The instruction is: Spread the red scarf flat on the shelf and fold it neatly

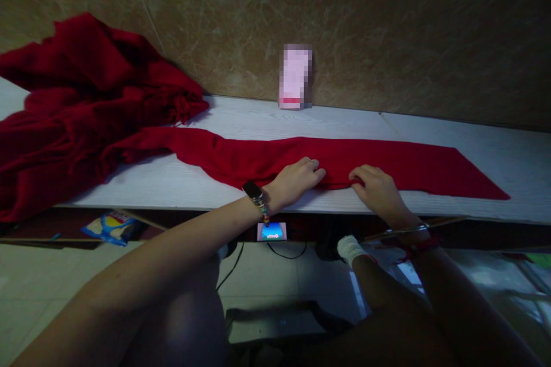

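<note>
A long strip of red cloth [387, 163] lies along the pale wooden tabletop, its right end coming to a slanted point. At the left it runs into a bunched heap of red cloth with tassels. My left hand [299, 179], with a ring and a dark wristband, rests on the strip's near edge, its fingers curled onto the cloth. To its right, my right hand [376, 188] has thumb and fingertips pinched on the same near edge. Between the two hands a short stretch of that edge shows.
A blurred pink box [295, 77] stands against the brown marbled wall. Below the white tabletop [529, 169], a shelf holds a blue and yellow packet [112, 226] and a lit phone [272, 231]. Dark cables hang near my legs.
</note>
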The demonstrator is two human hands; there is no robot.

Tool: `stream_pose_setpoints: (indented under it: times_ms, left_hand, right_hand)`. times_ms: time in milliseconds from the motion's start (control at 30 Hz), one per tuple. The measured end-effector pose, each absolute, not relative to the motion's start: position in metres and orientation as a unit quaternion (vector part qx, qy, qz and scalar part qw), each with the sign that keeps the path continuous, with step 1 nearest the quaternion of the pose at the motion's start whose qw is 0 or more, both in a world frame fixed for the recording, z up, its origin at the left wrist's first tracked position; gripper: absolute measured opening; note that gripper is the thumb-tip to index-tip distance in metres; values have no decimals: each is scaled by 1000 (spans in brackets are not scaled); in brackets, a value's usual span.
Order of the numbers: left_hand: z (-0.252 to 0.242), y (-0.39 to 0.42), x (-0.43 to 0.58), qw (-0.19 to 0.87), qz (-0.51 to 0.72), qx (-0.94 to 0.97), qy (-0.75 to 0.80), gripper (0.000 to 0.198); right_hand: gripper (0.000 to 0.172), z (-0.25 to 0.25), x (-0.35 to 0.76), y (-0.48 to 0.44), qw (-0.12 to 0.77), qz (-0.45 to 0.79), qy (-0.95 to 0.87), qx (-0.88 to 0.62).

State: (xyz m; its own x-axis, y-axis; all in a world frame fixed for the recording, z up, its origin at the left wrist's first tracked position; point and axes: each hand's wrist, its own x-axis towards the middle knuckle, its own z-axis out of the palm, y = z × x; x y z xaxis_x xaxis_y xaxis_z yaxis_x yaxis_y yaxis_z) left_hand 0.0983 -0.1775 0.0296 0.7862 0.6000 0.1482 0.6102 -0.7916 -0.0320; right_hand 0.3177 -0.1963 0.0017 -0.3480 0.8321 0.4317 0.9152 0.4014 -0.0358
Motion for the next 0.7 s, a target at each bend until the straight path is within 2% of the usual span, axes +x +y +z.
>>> stream_pose_setpoints:
  times_ms: [367,567,700]
  left_hand:
    - [28,-179,102,73,-70,-952,-288,23]
    - [27,-178,99,54,-81,-950,-297,22]
    - [23,-173,98,36,-105,-949,-296,23]
  right_hand:
    - [20,-1,320,-195,223,-116,-794,-553]
    - [14,8,323,-199,192,-103,-826,-520]
    - [16,14,320,-203,172,-112,-844,-496]
